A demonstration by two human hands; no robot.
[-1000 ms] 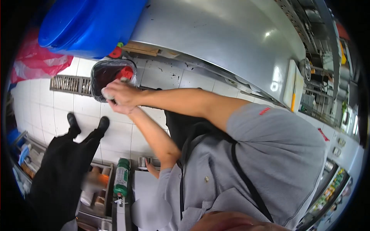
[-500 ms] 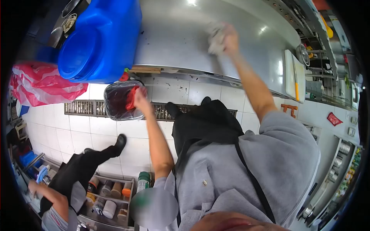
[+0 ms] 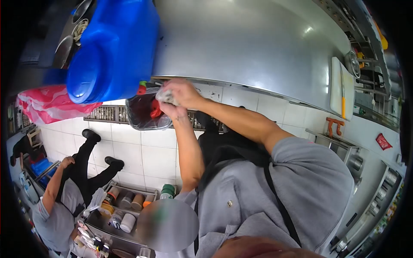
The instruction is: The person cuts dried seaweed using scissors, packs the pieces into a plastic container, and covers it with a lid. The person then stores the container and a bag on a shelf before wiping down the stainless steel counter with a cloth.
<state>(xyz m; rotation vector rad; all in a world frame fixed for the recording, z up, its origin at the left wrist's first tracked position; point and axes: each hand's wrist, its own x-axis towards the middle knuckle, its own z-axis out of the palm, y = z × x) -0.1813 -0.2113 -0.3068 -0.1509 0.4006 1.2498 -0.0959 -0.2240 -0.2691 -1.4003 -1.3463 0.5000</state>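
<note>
My right hand (image 3: 184,92) is closed around a crumpled greyish cloth (image 3: 167,97) at the front edge of the steel table. Just below it, nearly touching, my left hand (image 3: 174,112) has its fingers bent round a crumpled red piece (image 3: 155,109), whose material I cannot make out. Both hands are over the right side of a bin (image 3: 137,114) with a dark inside and a clear plastic liner. My left fingers are partly hidden by the cloth and the other hand.
The steel table (image 3: 241,47) carries a big blue plastic container (image 3: 124,47) and a white board (image 3: 340,86) with an orange-handled knife (image 3: 343,96). A pink-and-white bag (image 3: 51,103) hangs at left. A co-worker (image 3: 64,193) stands behind, near a rack of jars (image 3: 127,223).
My right hand has come from the table's middle with the cloth, left and down to the bin beside my left hand. The co-worker has shifted position, and the view has moved slightly.
</note>
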